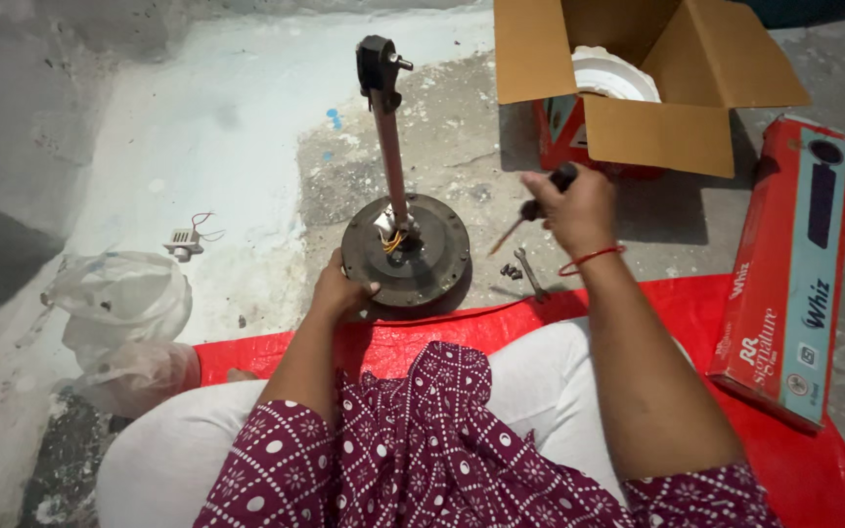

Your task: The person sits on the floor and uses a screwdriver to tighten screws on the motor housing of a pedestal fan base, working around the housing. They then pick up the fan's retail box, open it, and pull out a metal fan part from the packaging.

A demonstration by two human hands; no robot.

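Floor (246, 127): rough concrete, grey with a pale whitish patch to the left of the fan motor base; everything stands or lies on it.
Red sheet (696, 303): a red plastic tarpaulin spread on the floor, its far edge reaching under the near rim of the fan motor base.
Open cardboard box (638, 78): brown, flaps up, beyond and to the right of the fan motor base, well apart from it; a white ribbed round plastic part (610, 74) sits inside.
Long red and blue carton (789, 269): lies flat far to the right of the fan motor base, partly on the red sheet.
Clear plastic bags (124, 313): crumpled, well to the left of the fan motor base.
Fan motor base (406, 252): dark round metal disc flat on the floor, yellow wires at its centre.
Down rod (389, 147): metal rod rising from the centre of the fan motor base, tilted slightly, with a black bracket on top.
Left hand (336, 291): its grip is closed over the near left rim of the fan motor base, thumb on top.
Right hand (579, 207): just right of the fan motor base, raised off the floor; its grip is a closed fist around the black-handled screwdriver (530, 217), shaft pointing down and left.
Small spanner (530, 274): on the floor beside the right rim.
Dark screws (511, 271): touching the spanner.
White connector with red wires (186, 241): left of the fan motor base, apart.
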